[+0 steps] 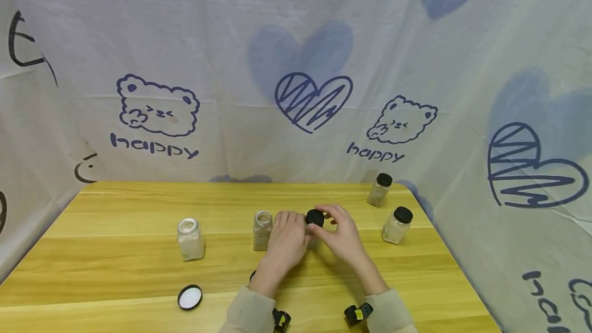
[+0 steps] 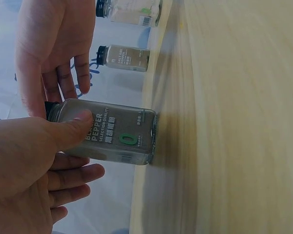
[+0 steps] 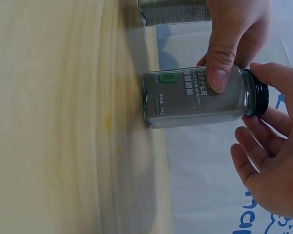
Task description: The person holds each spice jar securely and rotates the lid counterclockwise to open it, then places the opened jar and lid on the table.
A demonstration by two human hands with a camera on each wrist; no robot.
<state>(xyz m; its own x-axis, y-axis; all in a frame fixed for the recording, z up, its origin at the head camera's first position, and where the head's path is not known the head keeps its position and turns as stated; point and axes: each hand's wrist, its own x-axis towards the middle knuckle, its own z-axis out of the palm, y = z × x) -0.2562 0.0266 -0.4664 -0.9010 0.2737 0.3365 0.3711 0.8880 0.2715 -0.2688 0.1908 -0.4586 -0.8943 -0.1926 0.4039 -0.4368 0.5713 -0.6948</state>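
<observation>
A clear glass jar of grey powder labelled PEPPER (image 2: 122, 129) stands on the table. My left hand (image 1: 288, 238) holds its body, with the thumb across the label. On the jar's mouth sits a black lid (image 3: 260, 95), which my right hand (image 1: 344, 235) pinches between thumb and fingers; the other right fingers are loosely bent, apart from the glass. Just left of my left hand is a lidless jar (image 1: 262, 234) of greyish contents. Whether the lid is tight or loose cannot be told.
Farther left stands a lidless jar (image 1: 190, 244) of pale contents, with an upturned black-rimmed lid (image 1: 190, 297) in front. Another lid (image 1: 252, 275) is mostly hidden by my left forearm. Two black-capped jars, one small (image 1: 379, 192) and one larger (image 1: 395, 227), stand at the right edge.
</observation>
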